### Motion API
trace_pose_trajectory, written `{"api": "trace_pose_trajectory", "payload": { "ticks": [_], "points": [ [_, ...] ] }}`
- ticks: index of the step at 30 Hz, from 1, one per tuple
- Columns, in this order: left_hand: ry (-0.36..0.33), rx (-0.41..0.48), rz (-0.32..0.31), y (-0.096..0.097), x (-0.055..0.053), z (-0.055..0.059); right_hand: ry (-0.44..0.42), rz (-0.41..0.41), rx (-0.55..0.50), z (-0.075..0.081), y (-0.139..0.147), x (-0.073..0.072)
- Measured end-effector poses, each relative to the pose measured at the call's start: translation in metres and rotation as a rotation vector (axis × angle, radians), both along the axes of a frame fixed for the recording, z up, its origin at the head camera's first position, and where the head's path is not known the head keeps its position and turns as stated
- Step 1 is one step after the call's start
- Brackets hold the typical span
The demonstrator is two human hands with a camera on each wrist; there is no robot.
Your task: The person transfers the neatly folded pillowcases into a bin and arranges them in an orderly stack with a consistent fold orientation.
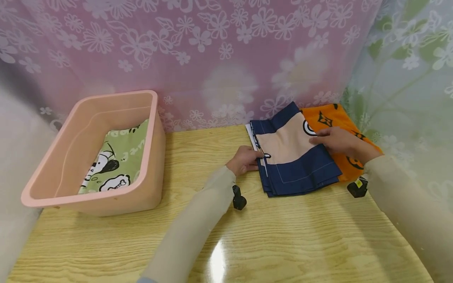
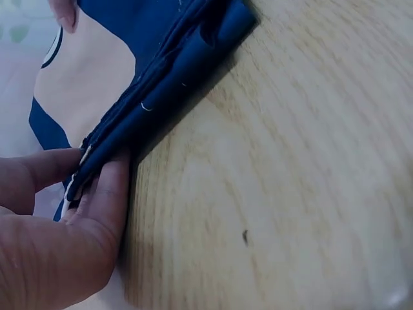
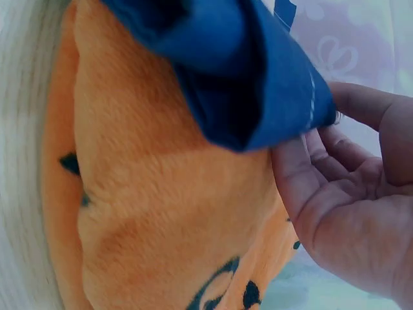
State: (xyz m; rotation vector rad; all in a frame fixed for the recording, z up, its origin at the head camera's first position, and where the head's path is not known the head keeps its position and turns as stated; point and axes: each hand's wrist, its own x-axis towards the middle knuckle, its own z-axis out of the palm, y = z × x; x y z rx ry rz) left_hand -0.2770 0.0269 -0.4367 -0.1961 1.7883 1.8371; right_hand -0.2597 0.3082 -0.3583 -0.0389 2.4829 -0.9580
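A folded navy cloth with a beige band (image 1: 283, 143) lies at the right of the table, partly over a folded orange cloth with black motifs (image 1: 323, 118). My left hand (image 1: 245, 159) pinches the navy cloth's left edge, thumb on top and fingers beneath the layers, as the left wrist view shows. At the opposite edge, my right hand (image 1: 337, 141) grips the cloth between thumb and fingers. In the right wrist view that navy edge (image 3: 258, 84) is raised in a loose fold above the fuzzy orange cloth (image 3: 155, 181).
A pink plastic tub (image 1: 155, 129) stands at the left of the wooden table (image 1: 198, 165), with a green cartoon-print cloth (image 1: 124, 157) inside. Pink floral curtain fabric (image 1: 212, 70) hangs along the back, and pale green floral fabric (image 1: 410, 98) hangs at the right.
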Motion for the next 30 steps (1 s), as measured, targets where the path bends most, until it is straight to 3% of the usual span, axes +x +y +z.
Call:
{"api": "trace_pose_trajectory", "payload": {
  "ticks": [3, 8, 14, 23, 30],
  "points": [
    [-0.007, -0.001, 0.01, 0.0011, 0.0001, -0.0001, -0.053, -0.006, -0.056, 0.0022, 0.0049, -0.0021],
    [-0.03, -0.002, 0.036, 0.0045, -0.0003, 0.0024, -0.084, 0.008, -0.058, 0.0074, 0.0088, -0.0043],
    [0.022, -0.099, 0.041, 0.0069, -0.0013, 0.0014, -0.108, 0.0, -0.046, 0.0085, 0.0072, -0.0085],
    [0.014, -0.113, 0.046, 0.007, -0.0039, 0.0012, -0.039, -0.043, -0.005, 0.0038, 0.0032, -0.007],
    [0.047, -0.126, -0.031, 0.0023, -0.0062, 0.0017, 0.012, -0.061, 0.013, 0.0006, 0.0042, -0.0046]
  ]
}}
